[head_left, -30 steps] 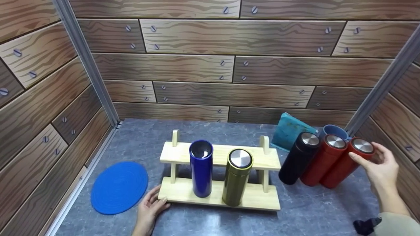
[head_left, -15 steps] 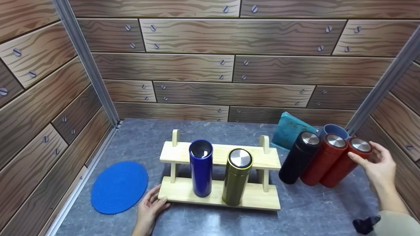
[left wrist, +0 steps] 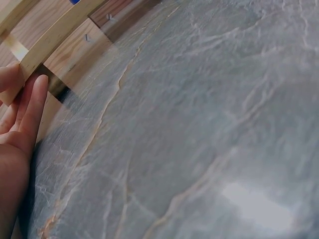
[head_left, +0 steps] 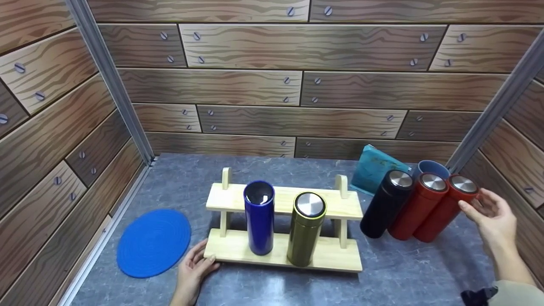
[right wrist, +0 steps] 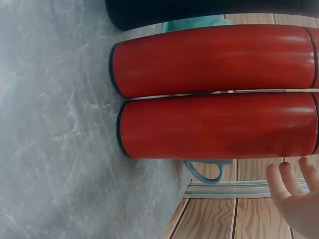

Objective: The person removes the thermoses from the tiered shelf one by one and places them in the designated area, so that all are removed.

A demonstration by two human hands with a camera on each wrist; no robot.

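At the front-left corner of a two-tier wooden shelf (head_left: 229,246), my left hand (head_left: 193,270) pinches the lower board, thumb on top; the left wrist view shows its fingers (left wrist: 35,102) under the edge. A shiny blue bottle (head_left: 260,225) and an olive thermos (head_left: 304,240) with a silver lid stand upright on that board. On the right, two red thermoses stand side by side. My right hand (head_left: 493,219) is at the outer red thermos (head_left: 440,214), fingers spread loosely around its upper right side. In the right wrist view, fingertips (right wrist: 288,174) show right at its edge.
A black thermos (head_left: 384,208) stands left of the inner red thermos (head_left: 418,208). Behind them are a teal packet (head_left: 374,170) and a blue-grey mug (head_left: 431,168). A round blue mat (head_left: 154,243) lies at left. Wood-patterned walls (head_left: 246,87) enclose the table.
The outer red thermos has shifted slightly left and upright against the inner one. My right hand has loosened its hold and drawn slightly right. My left hand has stayed on the shelf.
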